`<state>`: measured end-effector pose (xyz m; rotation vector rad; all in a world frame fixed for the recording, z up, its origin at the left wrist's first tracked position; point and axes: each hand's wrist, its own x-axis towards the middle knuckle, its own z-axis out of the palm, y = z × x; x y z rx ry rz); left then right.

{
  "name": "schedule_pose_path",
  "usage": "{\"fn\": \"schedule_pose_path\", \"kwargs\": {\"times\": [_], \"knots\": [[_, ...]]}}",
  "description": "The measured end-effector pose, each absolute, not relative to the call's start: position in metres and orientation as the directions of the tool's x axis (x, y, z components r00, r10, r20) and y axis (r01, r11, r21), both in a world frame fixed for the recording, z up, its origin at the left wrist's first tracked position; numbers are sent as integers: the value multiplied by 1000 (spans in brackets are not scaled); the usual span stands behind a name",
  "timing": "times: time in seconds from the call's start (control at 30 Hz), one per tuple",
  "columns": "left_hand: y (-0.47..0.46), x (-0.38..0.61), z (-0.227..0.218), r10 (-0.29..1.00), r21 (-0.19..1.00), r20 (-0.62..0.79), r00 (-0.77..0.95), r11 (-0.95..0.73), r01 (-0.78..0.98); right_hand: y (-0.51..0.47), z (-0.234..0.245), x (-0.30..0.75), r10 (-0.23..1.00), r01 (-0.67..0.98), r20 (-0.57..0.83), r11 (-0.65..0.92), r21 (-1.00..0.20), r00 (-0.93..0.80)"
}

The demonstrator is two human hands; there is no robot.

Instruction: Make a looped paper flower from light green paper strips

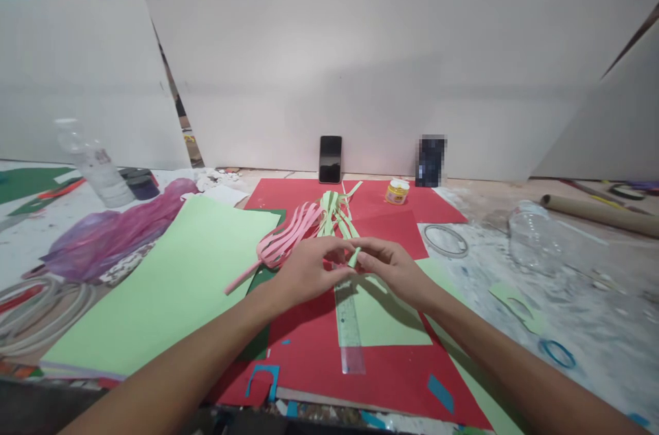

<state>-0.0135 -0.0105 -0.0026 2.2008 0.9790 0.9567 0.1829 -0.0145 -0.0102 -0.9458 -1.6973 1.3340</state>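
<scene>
Both hands, left hand (303,270) and right hand (391,269), at 12 o'clock above ruler (349,328). Fingers pinched on one green strip (354,256), apparently steadying it from both ends. Pink strips (285,237) fanned at 11 o'clock.

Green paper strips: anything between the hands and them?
Nothing visible. Both the left hand and the right hand already meet at the green paper strips, fingertips pinching one strip end. The pink paper strips lie beside them to the left, and the clear ruler lies below the hands.
</scene>
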Motion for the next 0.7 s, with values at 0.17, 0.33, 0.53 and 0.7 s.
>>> {"fn": "schedule_pose_path", "kwargs": {"times": [0.17, 0.33, 0.53, 0.7], "knots": [[-10, -13, -3, 705, 498, 414, 576, -705, 505, -20, -9, 175, 920, 92, 126, 172, -981, -370], [-14, -13, 1, 707, 522, 464, 534, -705, 479, -26, -2, 176, 942, 186, 101, 167, -968, -319], [-5, -10, -6, 721, 581, 312, 619, -660, 475, 43, -5, 239, 984, 522, 173, 124, -844, 45], [-4, -1, -14, 624, 556, 245, 742, -717, 420, 137, 12, 321, 849, 654, 283, -94, -750, 447]]}}
